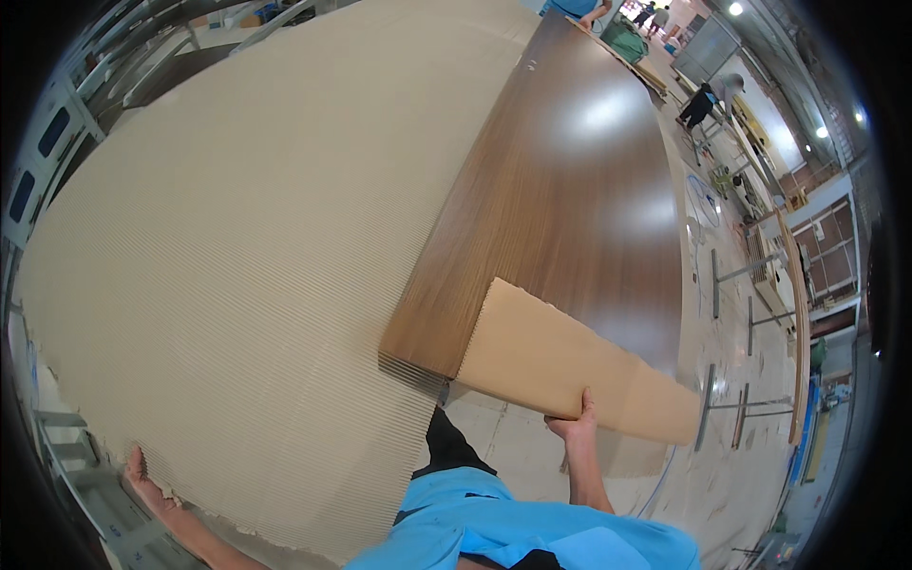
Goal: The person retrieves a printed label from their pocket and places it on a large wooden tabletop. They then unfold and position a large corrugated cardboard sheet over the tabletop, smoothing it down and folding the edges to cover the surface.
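Note:
A large sheet of corrugated cardboard (247, 247), ribbed side up, spreads over the left side. My left hand (144, 480) grips its torn near-left edge, thumb on top and fingers hidden beneath. To the right of the sheet lies a long, glossy brown wood-grain panel (560, 199); thin layers show along its near end. A smaller tan cardboard piece (570, 366) covers the panel's near right corner and sticks out past it. My right hand (576, 427) is closed on this piece's near edge, thumb above and fingers underneath.
At the panel's far end stands a person in blue (579, 9). Another person (717, 95) bends over a bench at the far right. Metal stands (741, 404) and a long wooden board (793, 323) line the right. A grey metal frame (57, 142) runs along the left.

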The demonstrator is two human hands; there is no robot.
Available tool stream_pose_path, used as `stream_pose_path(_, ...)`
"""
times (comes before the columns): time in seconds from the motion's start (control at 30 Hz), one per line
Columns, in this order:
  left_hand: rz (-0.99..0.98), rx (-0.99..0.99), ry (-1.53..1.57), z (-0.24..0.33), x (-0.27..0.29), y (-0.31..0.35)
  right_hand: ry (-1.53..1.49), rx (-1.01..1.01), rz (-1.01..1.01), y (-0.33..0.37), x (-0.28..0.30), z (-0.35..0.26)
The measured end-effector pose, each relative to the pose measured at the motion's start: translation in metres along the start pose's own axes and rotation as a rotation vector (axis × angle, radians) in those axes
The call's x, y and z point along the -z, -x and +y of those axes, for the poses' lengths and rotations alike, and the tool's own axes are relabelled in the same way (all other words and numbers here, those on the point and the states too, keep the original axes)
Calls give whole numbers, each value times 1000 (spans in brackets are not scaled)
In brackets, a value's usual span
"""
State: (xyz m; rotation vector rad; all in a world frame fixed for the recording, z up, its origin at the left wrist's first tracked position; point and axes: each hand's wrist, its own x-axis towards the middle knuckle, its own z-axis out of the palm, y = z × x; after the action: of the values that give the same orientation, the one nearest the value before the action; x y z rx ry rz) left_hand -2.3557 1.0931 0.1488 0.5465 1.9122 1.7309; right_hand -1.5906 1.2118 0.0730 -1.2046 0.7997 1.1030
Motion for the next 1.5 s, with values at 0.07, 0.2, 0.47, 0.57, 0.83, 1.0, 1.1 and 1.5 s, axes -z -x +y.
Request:
stream_pose_path(0.07,96,-36,-76,-23,2,2,-13,-24,-86,3,-2,0)
stream_pose_path(0.2,213,15,-164,-43,9,4,40,14,-22,4,-2,-2)
stream_pose_path(0.47,220,204,4,-75,-12,-7,36,30,-31,2,0,-6)
stream_pose_path(0.57,188,153,-71,-78,-36,-28,45,16,-16,5,-3,-8)
stream_pose_path(0.83,95,173,-9,-86,-29,-41,31,21,-35,12,-3,-13)
stream_pose_path(1.0,178,96,9,-89,0,-47,106,49,-85,12,0,-12)
stream_pose_path(1.1,285,8,50,-72,8,-35,30,51,6,11,2,-10)
stream_pose_path(1.5,127,177,-75,-159,-10,-40,-54,67,73,29,4,-38)
